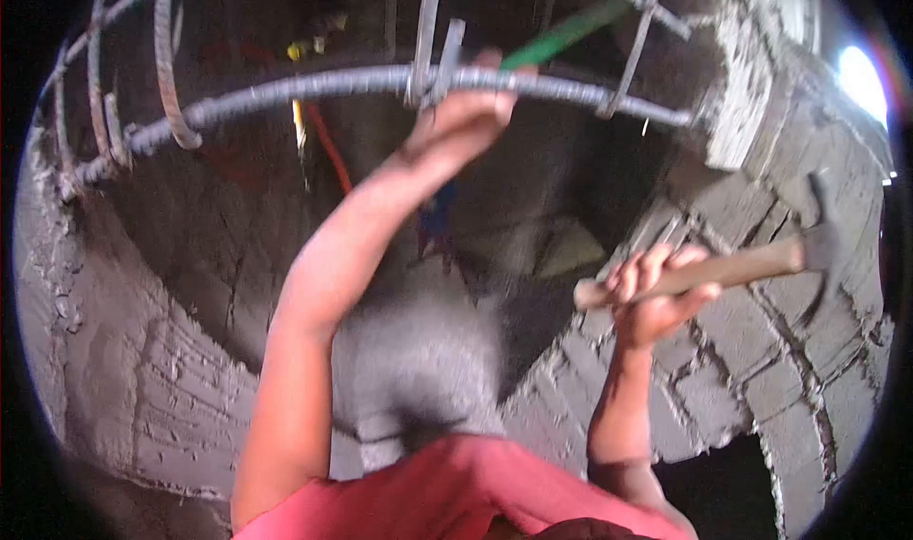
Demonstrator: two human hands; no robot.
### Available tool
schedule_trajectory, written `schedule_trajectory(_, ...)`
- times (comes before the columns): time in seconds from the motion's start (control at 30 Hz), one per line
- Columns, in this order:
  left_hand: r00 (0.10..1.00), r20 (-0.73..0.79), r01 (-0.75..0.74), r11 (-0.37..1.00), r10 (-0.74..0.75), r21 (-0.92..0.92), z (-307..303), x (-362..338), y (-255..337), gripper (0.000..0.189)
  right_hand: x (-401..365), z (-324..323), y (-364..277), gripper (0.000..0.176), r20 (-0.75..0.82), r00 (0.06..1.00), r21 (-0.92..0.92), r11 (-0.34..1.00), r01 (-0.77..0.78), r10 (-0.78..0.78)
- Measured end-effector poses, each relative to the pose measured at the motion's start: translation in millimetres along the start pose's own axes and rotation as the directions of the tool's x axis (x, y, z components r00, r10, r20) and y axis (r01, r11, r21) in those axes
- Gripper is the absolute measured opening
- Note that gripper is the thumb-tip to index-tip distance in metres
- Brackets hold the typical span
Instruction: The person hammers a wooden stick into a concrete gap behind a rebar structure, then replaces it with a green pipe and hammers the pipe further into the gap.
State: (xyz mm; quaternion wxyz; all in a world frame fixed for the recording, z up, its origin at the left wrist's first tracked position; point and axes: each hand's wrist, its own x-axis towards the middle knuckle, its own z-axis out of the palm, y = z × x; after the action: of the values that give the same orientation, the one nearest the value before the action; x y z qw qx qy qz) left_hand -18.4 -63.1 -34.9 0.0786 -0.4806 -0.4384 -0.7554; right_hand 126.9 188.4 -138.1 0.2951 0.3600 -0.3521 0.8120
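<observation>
My right hand (658, 298) is wrapped around the wooden handle of a claw hammer (756, 262), whose dark metal head points out to the right. With my left arm raised, my left hand (466, 120) is closed at a horizontal rebar (333, 85), its fingers curling over the bar. A short upright piece of rebar (447, 60) crosses the bar right beside this hand. From the top of the fingers a blurred green strip (571, 36) slants up to the right; I cannot tell whether the hand also holds it.
Vertical rebars (165, 55) cross the curved bar overhead. Rough block walls (761, 350) with mortar joints stand on both sides, with a dark hole at lower right. A broken concrete edge (742, 74) meets the bar's right end. Below lies a blurred grey surface (428, 350).
</observation>
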Motion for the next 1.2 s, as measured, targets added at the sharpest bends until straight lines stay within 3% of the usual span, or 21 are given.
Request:
schedule_trajectory(0.03, 0.988, 0.059, -0.130, 0.567, 0.141, 0.813, -1, 1, 10, 0.015, -6, -6, 7, 0.061, -0.001, 1.000, 0.013, 1.000, -0.010, 0.010)
schedule_trajectory(0.07, 0.942, -0.330, 0.325, 0.080, 0.063, 0.942, 57, 4, 44, 0.022, -11, -10, 13, 0.061, -0.032, 0.999, -0.004, 1.000, -0.027, 0.026)
schedule_trajectory(0.1, 0.946, -0.320, 0.304, 0.187, 0.059, 0.934, 70, 2, 57, 0.029, -16, -12, 18, 0.060, -0.043, 0.998, 0.004, 0.999, -0.039, 0.039)
schedule_trajectory(0.17, 0.961, -0.092, 0.031, 0.228, 0.262, 0.973, 47, 2, 34, 0.031, -20, -20, 29, 0.057, -0.019, 0.996, 0.015, 0.996, -0.083, 0.083)
schedule_trajectory(0.2, 0.966, -0.125, 0.110, 0.080, 0.227, 0.991, 35, 2, 17, 0.031, -23, -24, 32, 0.057, 0.005, 0.993, 0.034, 0.992, -0.122, 0.122)
schedule_trajectory(0.23, 0.756, 0.483, -0.191, -0.557, 0.442, 0.809, -6, 6, -19, 0.028, -22, -25, 36, 0.056, 0.026, 0.986, 0.050, 0.985, -0.165, 0.164)
schedule_trajectory(0.3, 0.957, 0.209, -0.091, -0.475, 0.201, 0.875, 21, -15, 19, 0.026, -24, -23, 39, 0.056, 0.025, 0.981, -0.017, 0.981, -0.193, 0.194)
schedule_trajectory(0.33, 0.941, 0.211, -0.085, -0.418, 0.266, 0.904, 3, -18, 5, 0.025, -25, -24, 39, 0.057, 0.030, 0.980, -0.061, 0.979, -0.194, 0.196)
schedule_trajectory(0.37, 0.861, 0.262, -0.191, -0.200, 0.437, 0.961, -2, -20, 2, 0.028, -27, -25, 40, 0.058, 0.037, 0.980, -0.101, 0.976, -0.191, 0.195)
schedule_trajectory(0.47, 0.878, 0.159, -0.110, -0.134, 0.451, 0.985, -8, -37, 3, 0.031, -37, -30, 47, 0.059, -0.017, 0.986, -0.205, 0.965, -0.167, 0.167)
schedule_trajectory(0.53, 0.951, -0.062, 0.062, 0.012, 0.302, 0.998, 10, -39, 15, 0.032, -38, -23, 60, 0.060, -0.012, 0.990, -0.152, 0.979, -0.139, 0.139)
schedule_trajectory(0.67, 0.925, 0.099, -0.048, -0.145, 0.368, 0.988, 4, -31, 20, 0.031, -41, -1, 99, 0.066, 0.038, 0.996, 0.116, 0.990, -0.082, 0.078)
schedule_trajectory(0.73, 0.949, 0.134, -0.136, -0.010, 0.285, 0.991, 15, -29, 34, 0.029, -41, 21, 116, 0.065, 0.037, 0.999, 0.185, 0.982, -0.044, 0.038)
schedule_trajectory(0.77, 0.928, 0.128, -0.115, -0.057, 0.349, 0.992, 13, -28, 33, 0.027, -42, 35, 122, 0.061, -0.001, 1.000, 0.249, 0.968, -0.007, 0.008)
schedule_trajectory(0.83, 0.940, 0.100, -0.065, -0.116, 0.327, 0.991, 18, -22, 43, 0.025, -46, 54, 128, 0.059, -0.050, 0.999, 0.430, 0.902, 0.031, -0.010)
schedule_trajectory(0.9, 0.937, 0.166, -0.109, -0.195, 0.308, 0.975, 29, -21, 47, 0.024, -43, 67, 127, 0.058, -0.151, 0.988, 0.489, 0.871, 0.047, 0.031)
schedule_trajectory(0.97, 0.955, 0.087, -0.033, -0.190, 0.283, 0.981, 26, -20, 48, 0.024, -41, 62, 124, 0.056, -0.155, 0.980, 0.617, 0.787, -0.001, 0.123)
schedule_trajectory(1.03, 0.953, 0.150, -0.092, -0.220, 0.264, 0.971, 22, -18, 48, 0.022, -35, 61, 122, 0.056, -0.164, 0.974, 0.658, 0.753, -0.008, 0.154)
schedule_trajectory(1.1, 0.912, 0.320, -0.252, -0.264, 0.256, 0.931, 21, -16, 49, 0.021, -29, 60, 125, 0.056, -0.125, 0.973, 0.741, 0.670, -0.038, 0.193)
schedule_trajectory(1.2, 0.945, 0.211, -0.134, -0.296, 0.248, 0.946, 15, -11, 44, 0.019, -21, 69, 128, 0.055, -0.128, 0.966, 0.778, 0.627, -0.041, 0.222)
